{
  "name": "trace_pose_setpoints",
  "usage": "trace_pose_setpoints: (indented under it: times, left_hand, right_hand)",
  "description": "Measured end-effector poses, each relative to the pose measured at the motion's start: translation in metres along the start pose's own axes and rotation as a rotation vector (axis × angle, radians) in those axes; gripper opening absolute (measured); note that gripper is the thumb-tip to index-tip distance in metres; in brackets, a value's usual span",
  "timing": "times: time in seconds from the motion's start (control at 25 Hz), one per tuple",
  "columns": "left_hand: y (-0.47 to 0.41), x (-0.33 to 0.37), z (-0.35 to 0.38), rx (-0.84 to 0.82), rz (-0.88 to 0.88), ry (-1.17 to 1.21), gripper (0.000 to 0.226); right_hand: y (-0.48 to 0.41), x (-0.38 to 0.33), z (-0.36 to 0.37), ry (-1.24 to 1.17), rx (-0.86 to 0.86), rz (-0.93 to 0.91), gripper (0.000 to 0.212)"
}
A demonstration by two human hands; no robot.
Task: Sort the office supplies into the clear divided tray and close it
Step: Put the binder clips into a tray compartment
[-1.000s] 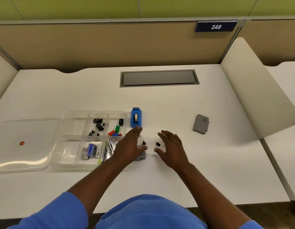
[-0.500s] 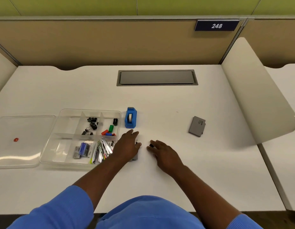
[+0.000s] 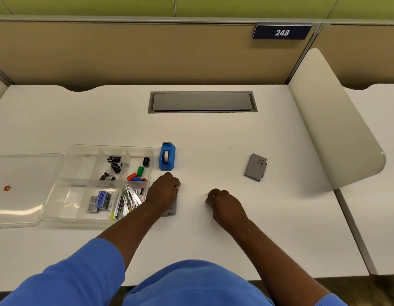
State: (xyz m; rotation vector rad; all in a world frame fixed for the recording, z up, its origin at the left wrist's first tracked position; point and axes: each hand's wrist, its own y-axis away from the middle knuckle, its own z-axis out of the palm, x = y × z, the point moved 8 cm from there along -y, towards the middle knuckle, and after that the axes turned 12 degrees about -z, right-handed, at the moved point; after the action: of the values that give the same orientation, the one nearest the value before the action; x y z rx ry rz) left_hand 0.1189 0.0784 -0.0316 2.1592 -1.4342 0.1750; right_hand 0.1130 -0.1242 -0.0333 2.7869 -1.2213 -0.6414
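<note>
Head view: the clear divided tray (image 3: 80, 166) sits open at the left of the white table (image 3: 213, 133), and its lid (image 3: 30, 173) lies flat just beside it on the left. Black binder clips (image 3: 114, 164) fill a rear compartment, with small coloured pieces (image 3: 137, 174) in the one to the right. Staple packs (image 3: 101, 200) and metal fasteners (image 3: 128, 198) lie in the front compartments.

The left grip (image 3: 164, 191) rests just right of the tray with its fingers curled over a grey box (image 3: 172, 209). Whether it grasps anything cannot be told. The right grip (image 3: 224, 204) is curled on the table, pinching a small black binder clip (image 3: 210, 196) at its fingertips.

A blue tape dispenser (image 3: 167, 156) stands beside the tray's far right corner. A second grey box (image 3: 255, 167) lies well to the right.
</note>
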Motion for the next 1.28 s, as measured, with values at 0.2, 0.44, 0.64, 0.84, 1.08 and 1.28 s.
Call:
trace_pose_setpoints:
  times: [0.2,0.44,0.64,0.84,1.08,1.28]
  left_hand:
    - [0.010,0.009,-0.009,0.055,0.049,0.106,0.014]
    - [0.025,0.014,-0.023,0.096,0.079,0.242,0.014]
    - [0.034,0.007,-0.032,0.129,0.093,0.273,0.012]
    - [0.041,-0.001,-0.044,0.135,0.102,0.326,0.011]
    - [0.039,-0.013,-0.052,0.141,0.106,0.332,0.010]
    - [0.035,-0.013,-0.049,0.115,0.115,0.340,0.008]
  right_hand:
    - [0.002,-0.001,-0.006,-0.008,0.033,0.063,0.022]
    - [-0.004,-0.009,-0.007,0.019,0.030,0.040,0.020]
    - [-0.014,-0.018,-0.008,0.048,0.038,0.027,0.014]
    - [-0.016,-0.022,-0.015,-0.008,0.144,0.057,0.022]
    - [0.003,0.006,-0.029,-0.233,0.303,0.279,0.021]
    - [-0.003,-0.006,-0.017,-0.150,0.167,0.204,0.015]
